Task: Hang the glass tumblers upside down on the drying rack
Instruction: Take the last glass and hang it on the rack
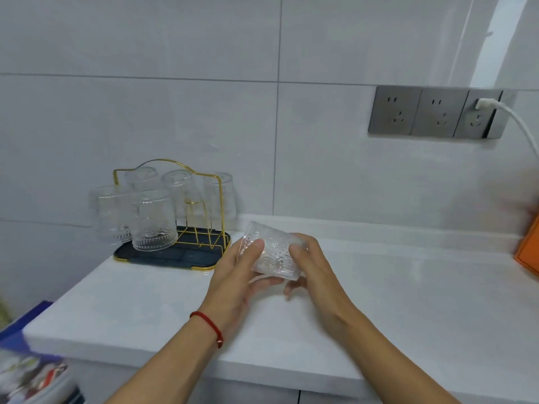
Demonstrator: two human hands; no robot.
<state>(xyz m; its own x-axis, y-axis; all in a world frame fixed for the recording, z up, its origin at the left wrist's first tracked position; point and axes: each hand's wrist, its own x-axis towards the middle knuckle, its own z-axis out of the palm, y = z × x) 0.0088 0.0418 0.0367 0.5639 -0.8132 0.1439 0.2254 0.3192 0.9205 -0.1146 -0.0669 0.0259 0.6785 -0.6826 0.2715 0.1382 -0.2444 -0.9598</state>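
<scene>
A clear patterned glass tumbler [272,253] lies tilted on its side above the white counter, held between both hands. My left hand [236,282] grips its left end, thumb on top. My right hand [313,274] holds its right end. To the left stands the gold wire drying rack [214,205] on a dark tray [175,258]. Several glass tumblers hang upside down on it, the nearest one [153,220] at the front.
The white counter [379,301] runs right to an orange object [528,255] at the edge. A grey socket strip [434,113] with a white plug and cable is on the tiled wall. Blue packaging and other items [26,360] lie below the counter's left end.
</scene>
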